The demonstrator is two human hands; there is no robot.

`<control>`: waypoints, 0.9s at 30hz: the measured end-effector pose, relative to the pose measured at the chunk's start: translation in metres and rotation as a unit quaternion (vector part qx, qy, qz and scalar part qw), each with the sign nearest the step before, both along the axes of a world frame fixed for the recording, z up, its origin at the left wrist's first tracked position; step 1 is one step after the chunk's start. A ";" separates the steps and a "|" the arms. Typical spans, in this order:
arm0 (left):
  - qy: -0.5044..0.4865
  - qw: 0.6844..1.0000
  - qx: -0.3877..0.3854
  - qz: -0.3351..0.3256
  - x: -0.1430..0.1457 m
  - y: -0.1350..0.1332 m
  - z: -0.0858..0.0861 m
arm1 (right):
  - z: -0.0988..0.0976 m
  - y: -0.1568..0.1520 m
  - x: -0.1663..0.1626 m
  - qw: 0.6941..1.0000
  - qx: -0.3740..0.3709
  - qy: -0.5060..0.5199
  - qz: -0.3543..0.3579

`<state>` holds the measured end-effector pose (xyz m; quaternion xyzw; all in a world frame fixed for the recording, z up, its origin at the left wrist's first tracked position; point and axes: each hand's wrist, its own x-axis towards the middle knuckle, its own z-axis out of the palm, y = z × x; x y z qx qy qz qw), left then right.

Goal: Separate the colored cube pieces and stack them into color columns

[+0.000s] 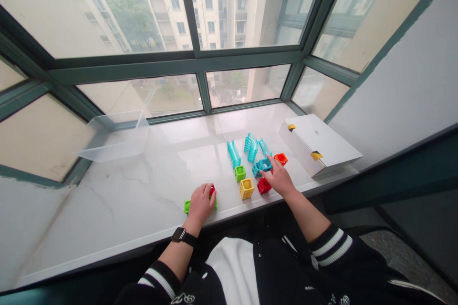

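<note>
The left hand (200, 204) is curled palm-down near the front edge of the windowsill (157, 171), its fingers closed on a red block (212, 190). Under and beside that hand sits green toy blockwork (187, 207), showing at both sides; whether it is one long piece or two blocks, I cannot tell. The right hand (280, 180) has thumb and forefinger spread across the right end of a blue double block (261, 167); whether they pinch it or only touch it, I cannot tell.

The step in hand looks like steadying the small build at the left while picking out the blue piece at the right. The next move probably calls for a firm thumb-and-finger hold on the blue block, then a clean lift that does not knock its neighbours.

The blue block's long axis runs mostly left to right, its right end angled slightly toward the window. The green blockwork also stretches left to right, roughly along the sill's front edge.

Just outside the right hand's grip are an orange-red block (281, 158) on the far side and a dark red block (264, 186) on the near side. To the left stand a yellow block (246, 188) and a lime green block (240, 173). Behind lie a straight turquoise track (234, 154), pointing toward the window, and a curved turquoise track (251, 147). Farther out are a clear plastic bin (118, 145) at left and a white box (324, 143) at right.
</note>
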<state>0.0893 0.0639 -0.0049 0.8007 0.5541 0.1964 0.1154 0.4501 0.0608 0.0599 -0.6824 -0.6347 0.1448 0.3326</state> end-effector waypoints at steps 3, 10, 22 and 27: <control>0.006 1.000 0.000 -0.002 0.000 0.000 -0.001 | -0.005 0.010 -0.003 1.000 -0.012 -0.005 -0.006; 0.000 1.000 -0.004 -0.001 0.001 -0.002 0.003 | -0.015 0.024 -0.005 0.999 -0.035 -0.018 -0.012; 0.001 1.000 -0.002 0.000 0.002 -0.002 0.003 | -0.031 0.027 -0.007 0.999 -0.032 -0.003 -0.007; 0.006 1.000 -0.005 0.003 0.002 -0.003 0.005 | -0.029 0.031 -0.010 0.998 -0.061 -0.018 -0.011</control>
